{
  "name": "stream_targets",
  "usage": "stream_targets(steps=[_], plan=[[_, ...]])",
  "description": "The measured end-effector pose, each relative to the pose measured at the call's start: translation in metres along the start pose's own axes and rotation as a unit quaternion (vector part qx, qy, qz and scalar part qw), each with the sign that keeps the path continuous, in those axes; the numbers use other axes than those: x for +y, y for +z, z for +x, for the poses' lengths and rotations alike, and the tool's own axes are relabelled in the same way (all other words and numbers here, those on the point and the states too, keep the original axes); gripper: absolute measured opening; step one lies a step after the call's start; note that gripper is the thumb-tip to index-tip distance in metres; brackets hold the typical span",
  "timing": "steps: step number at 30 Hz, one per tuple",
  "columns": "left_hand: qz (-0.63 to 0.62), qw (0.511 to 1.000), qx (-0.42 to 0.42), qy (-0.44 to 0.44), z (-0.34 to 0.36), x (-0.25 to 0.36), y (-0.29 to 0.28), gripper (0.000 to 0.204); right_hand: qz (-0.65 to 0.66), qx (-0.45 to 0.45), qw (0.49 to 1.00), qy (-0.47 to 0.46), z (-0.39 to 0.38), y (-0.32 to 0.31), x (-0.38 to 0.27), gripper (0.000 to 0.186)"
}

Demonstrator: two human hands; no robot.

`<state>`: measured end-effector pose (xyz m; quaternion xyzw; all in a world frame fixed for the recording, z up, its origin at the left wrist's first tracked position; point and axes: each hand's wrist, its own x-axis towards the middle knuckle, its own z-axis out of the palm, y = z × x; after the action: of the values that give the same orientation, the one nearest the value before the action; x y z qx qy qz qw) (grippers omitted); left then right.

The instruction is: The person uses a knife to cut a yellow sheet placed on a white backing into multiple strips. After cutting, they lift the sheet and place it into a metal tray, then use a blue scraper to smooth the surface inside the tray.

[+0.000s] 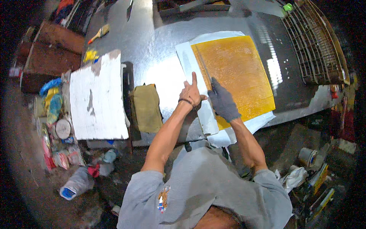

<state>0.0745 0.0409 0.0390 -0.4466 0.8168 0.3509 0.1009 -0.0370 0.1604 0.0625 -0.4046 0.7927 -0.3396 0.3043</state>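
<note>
Likely a workshop — metal table [152, 42], paintbrush [100, 33].

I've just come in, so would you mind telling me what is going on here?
A person is working over an amber sheet on a metal table. Their gloved right hand holds a long, thin tool along the sheet's left side, beside a pale strip. The bare left hand is spread at the strip's left edge. A folded green cloth lies to the left.
</note>
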Motion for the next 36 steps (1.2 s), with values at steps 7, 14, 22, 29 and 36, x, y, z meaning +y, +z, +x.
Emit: stream_targets(steps=[7,14,22,29,36], plan=[[0.033,0.999,0.019,0.005,0.004,-0.007,0.006,0.127,-0.085,-0.001,0.993,-0.082,0.070,0.032,0.005,0.055],[0.030,0.999,0.014,0.001,0.007,-0.006,0.007,0.138,-0.127,-0.078,0.986,-0.082,0.097,0.021,-0.020,0.059],[0.027,0.999,-0.037,0.005,0.008,-0.003,-0.005,0.133,-0.069,-0.025,0.994,-0.075,0.087,0.033,-0.002,0.044],[0.034,0.999,-0.041,0.005,0.008,-0.003,-0.006,0.134,-0.104,-0.067,0.991,-0.050,0.079,0.019,-0.023,0.037],[0.028,0.999,-0.045,0.012,0.008,-0.001,-0.005,0.133,-0.089,-0.060,0.994,-0.014,0.072,0.018,-0.022,0.037]])
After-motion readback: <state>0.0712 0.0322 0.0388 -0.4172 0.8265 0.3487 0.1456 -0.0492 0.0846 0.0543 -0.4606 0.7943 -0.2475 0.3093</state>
